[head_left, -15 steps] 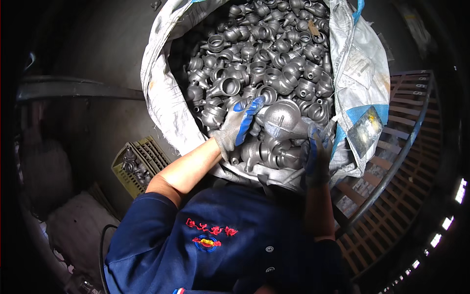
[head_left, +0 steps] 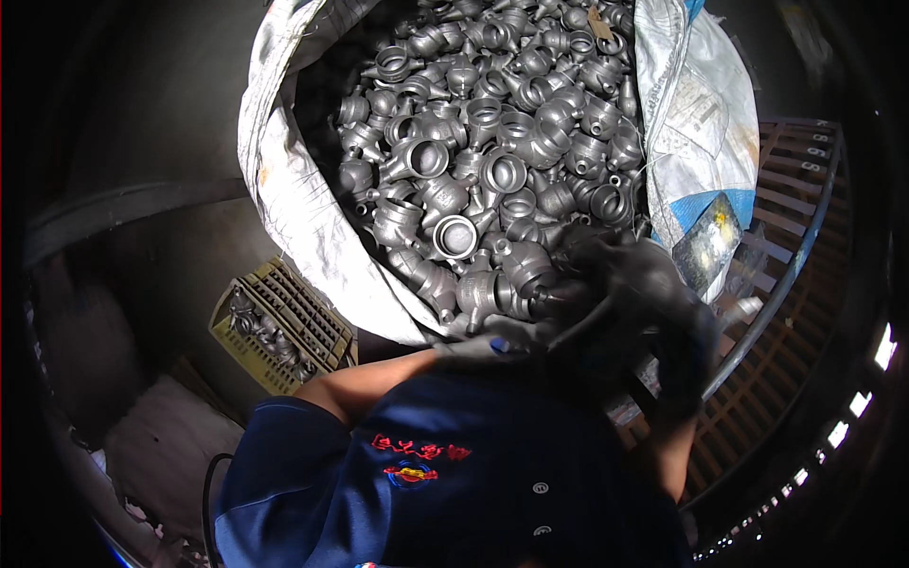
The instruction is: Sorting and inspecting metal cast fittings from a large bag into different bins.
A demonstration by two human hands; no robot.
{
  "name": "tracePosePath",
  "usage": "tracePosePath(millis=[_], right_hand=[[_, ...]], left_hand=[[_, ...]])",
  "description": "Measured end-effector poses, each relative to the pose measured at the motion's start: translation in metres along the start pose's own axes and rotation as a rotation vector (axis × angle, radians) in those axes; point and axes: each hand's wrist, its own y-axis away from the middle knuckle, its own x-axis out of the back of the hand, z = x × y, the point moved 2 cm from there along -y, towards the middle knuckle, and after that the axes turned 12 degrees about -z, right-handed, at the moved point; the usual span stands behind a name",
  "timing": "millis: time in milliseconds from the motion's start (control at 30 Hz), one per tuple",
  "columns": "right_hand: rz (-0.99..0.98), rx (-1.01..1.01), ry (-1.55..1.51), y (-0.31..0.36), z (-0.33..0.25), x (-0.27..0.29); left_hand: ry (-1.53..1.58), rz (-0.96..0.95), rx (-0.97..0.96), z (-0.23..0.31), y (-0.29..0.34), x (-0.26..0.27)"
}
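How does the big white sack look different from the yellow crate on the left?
The white sack has soft, creased walls with blue patches; the yellow crate looks stiff and has slotted sides. The sack appears much larger than the crate. The sack holds a broad heap of pieces, while the crate holds a far smaller batch. Both are open and contain grey metal pieces.

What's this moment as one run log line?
white woven bag: holds grey rounded metal castings | left hand: gloved, by bag's near rim, grip unclear | right hand: blurred, shadowed, grip unclear | yellow slotted crate: left of bag
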Motion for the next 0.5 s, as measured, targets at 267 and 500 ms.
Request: tracePosePath(millis=[267, 500], right_hand=[[1.007, -0.175, -0.708, 0.196, 0.01, 0.153], [0.954, -0.599, -0.432, 0.407, 0.249, 0.237]], left_hand=[[-0.061, 0.065, 0.189, -0.007, -0.002, 0.06], [-0.132, 0.055, 0.295, -0.024, -0.015, 0.133]])
